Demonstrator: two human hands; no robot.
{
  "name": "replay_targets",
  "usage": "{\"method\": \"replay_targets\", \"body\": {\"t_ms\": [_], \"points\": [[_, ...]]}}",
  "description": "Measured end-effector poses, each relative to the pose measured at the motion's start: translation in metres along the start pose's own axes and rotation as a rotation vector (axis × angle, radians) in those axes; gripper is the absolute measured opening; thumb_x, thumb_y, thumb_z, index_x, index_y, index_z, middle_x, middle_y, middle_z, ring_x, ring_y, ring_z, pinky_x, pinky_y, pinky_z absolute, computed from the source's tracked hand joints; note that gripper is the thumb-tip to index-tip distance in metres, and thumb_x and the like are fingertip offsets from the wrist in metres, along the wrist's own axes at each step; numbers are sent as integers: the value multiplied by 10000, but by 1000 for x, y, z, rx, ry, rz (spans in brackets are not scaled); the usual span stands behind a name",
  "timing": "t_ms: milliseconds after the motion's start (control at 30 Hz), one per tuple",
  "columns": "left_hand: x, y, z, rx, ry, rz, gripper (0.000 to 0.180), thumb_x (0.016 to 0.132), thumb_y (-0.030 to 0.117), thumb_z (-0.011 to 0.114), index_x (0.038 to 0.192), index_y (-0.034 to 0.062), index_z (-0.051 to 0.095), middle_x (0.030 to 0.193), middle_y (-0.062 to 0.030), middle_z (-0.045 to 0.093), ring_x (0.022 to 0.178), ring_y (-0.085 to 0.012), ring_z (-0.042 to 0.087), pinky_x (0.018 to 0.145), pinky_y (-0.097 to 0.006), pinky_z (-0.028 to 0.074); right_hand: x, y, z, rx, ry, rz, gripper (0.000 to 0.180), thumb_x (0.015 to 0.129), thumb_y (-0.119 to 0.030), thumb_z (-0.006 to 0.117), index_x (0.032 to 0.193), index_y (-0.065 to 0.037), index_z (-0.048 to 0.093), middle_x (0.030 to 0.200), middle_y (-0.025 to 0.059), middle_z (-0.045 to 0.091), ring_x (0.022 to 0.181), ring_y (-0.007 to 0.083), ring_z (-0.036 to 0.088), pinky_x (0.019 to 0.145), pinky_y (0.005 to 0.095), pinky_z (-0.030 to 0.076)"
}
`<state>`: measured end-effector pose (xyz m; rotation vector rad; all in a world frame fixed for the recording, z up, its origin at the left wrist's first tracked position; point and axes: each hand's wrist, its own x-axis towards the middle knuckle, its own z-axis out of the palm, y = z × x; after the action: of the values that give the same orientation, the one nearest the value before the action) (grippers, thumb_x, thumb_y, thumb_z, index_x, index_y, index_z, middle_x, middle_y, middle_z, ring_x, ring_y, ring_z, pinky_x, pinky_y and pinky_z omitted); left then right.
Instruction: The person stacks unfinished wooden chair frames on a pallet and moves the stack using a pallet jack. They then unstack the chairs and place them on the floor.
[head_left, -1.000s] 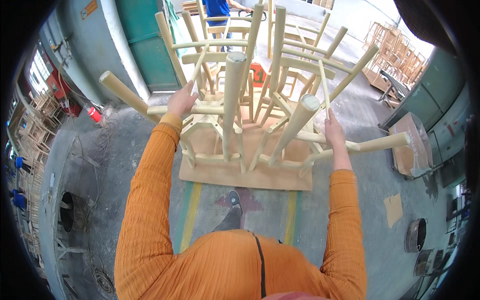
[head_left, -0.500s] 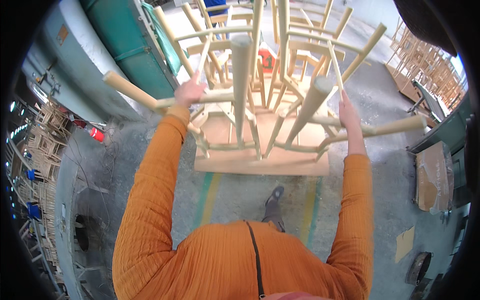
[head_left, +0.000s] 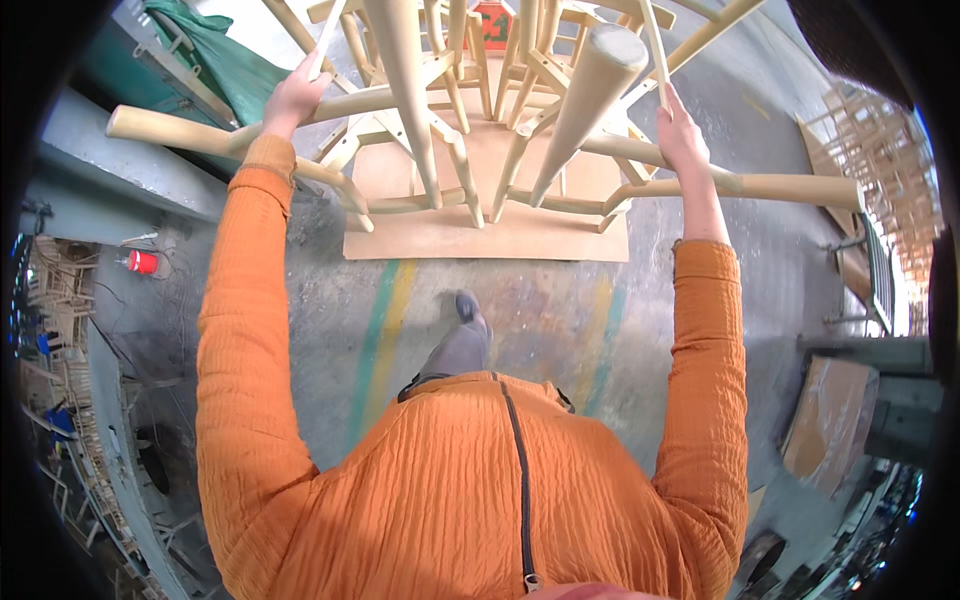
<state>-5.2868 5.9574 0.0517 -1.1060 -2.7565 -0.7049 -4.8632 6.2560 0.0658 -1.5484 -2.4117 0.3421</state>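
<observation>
A left chair frame (head_left: 411, 110) and a right chair frame (head_left: 580, 115), both pale wood, rest side by side toward the near edge of a flat brown board (head_left: 480, 243), thick round legs jutting upward and outward, joined by slimmer bars.

Green cloth (head_left: 225, 50), red container (head_left: 143, 262): lay left of left fingers (head_left: 298, 88). Brown carton (head_left: 828, 420): lay right of right fingers (head_left: 676, 118).

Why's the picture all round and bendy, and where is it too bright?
In the head view, the fisheye lens bends edges near its black rim; also in the head view, glare whitens a patch beside the green cloth, and the stacked chairs at right look pale, while the near chair leg looks sharper.
</observation>
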Motion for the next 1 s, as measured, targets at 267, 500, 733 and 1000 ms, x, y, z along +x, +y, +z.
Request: {"method": "replay_targets", "body": {"t_ms": [267, 500, 733, 1000], "points": [[173, 4, 60, 43, -94, -126, 613, 830, 435, 417, 1409, 259, 319, 1129, -175, 605, 1035, -361, 571, 893, -427, 436, 213, -40, 50, -25, -17, -65, 530, 902, -369, 354, 1419, -354, 242, 1239, 134, 549, 1112, 357, 531, 943, 473, 408], [287, 23, 120, 57, -151, -179, 617, 836, 398, 447, 1418, 270, 287, 1078, -214, 613, 1003, -378, 579, 862, -452, 444, 363, -62, 93, 23, -73, -54, 525, 908, -351, 362, 1417, -370, 237, 1271, 122, 528, 1136, 356, 512, 937, 477, 415], [318, 111, 158, 98, -192, -232, 623, 850, 376, 470, 1427, 308, 246, 1101, -181, 614, 1011, -372, 578, 888, -456, 439, 427, 6, 80, -4, -82, -43, 528, 910, -301, 342, 1423, -343, 224, 1207, 129, 568, 1075, 362, 548, 898, 490, 441], [310, 174, 136, 107, -167, -211, 633, 858, 345, 469, 1438, 261, 230, 1080, -184, 625, 999, -357, 589, 875, -444, 453, 433, 31, 34, 41, -135, -16, 528, 922, -293, 326, 1433, -337, 203, 1130, 156, 601, 998, 349, 586, 870, 462, 460]]}}
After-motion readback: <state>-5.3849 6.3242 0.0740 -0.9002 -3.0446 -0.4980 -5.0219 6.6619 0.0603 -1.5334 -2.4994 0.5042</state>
